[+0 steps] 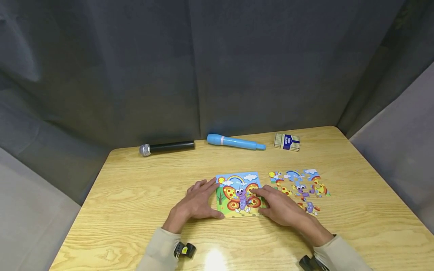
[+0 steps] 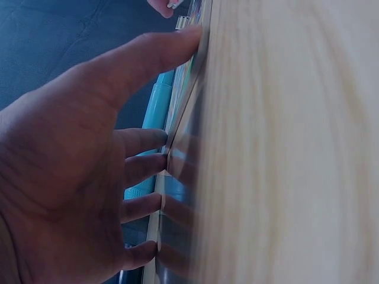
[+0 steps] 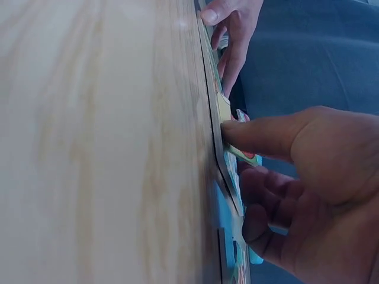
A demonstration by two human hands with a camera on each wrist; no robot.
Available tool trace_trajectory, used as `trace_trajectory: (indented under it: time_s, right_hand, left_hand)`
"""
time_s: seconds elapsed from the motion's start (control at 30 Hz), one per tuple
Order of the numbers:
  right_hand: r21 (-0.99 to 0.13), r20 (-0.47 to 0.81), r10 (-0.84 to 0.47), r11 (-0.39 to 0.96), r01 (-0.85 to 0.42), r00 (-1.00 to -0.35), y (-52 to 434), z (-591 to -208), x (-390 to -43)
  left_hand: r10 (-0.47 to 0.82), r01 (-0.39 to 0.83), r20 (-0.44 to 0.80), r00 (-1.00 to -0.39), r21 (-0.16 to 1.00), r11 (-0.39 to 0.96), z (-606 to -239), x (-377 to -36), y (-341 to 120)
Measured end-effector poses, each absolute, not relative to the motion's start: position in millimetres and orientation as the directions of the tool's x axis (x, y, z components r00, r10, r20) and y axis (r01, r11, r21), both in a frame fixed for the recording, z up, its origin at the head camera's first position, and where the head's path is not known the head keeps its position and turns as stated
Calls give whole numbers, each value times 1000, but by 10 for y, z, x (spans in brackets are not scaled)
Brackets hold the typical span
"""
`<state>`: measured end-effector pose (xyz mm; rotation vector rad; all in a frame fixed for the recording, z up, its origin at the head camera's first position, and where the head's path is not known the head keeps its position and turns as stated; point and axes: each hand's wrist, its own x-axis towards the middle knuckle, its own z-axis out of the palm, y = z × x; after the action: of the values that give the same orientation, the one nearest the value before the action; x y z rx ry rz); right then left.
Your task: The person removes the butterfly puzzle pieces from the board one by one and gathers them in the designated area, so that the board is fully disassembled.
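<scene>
A puzzle board [image 1: 235,194] printed with a purple butterfly, rainbow and sun lies flat on the wooden table. My left hand [image 1: 196,203] rests at its left side, thumb at the lower corner and fingers along the edge; the left wrist view shows those fingers [image 2: 142,163] nearly straight. Over the board's right side, my right hand [image 1: 283,207] pinches a puzzle piece [image 3: 247,156]. That piece tilts up from the board, and the hand covers much of it. Just right of this hand lie several loose puzzle pieces [image 1: 301,190] showing parts of the same butterfly picture.
Along the table's back edge lie a black microphone [image 1: 171,146] with a silver head, a blue tube-shaped thing [image 1: 237,142] and a flat bundle of thin sticks [image 1: 287,142] with a blue label. A dark curtain [image 1: 152,75] hangs behind the table [image 1: 135,195].
</scene>
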<state>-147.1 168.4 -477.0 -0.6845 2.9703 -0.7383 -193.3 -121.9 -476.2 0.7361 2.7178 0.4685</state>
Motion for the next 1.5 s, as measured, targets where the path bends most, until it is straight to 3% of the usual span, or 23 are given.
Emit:
trace_trajectory:
  time_s: [0.17,0.53,1.1,1.5]
  right_hand:
    - [-439,133,-446,774,-456,-885,1712,-4790,-1480]
    - [-599,171,-409,679,-424,-896,1822,-4731,-1515]
    - [-687,34,-309,684,-247,-950,2276,-4631,-1400]
    - [-688,-27,-229,710,-148,-973,2561,-4601,-1331]
  left_hand:
    - [528,436,-187,-829,376,818,-4767,-1930,-1209]
    - [525,432,-185,-831,381,817,-4761,-1936,-1222]
    - [523,424,-180,-833,400,813,-4783,-1942,-1226]
    - [534,438,-176,-827,394,808,-4784,-1937,-1228]
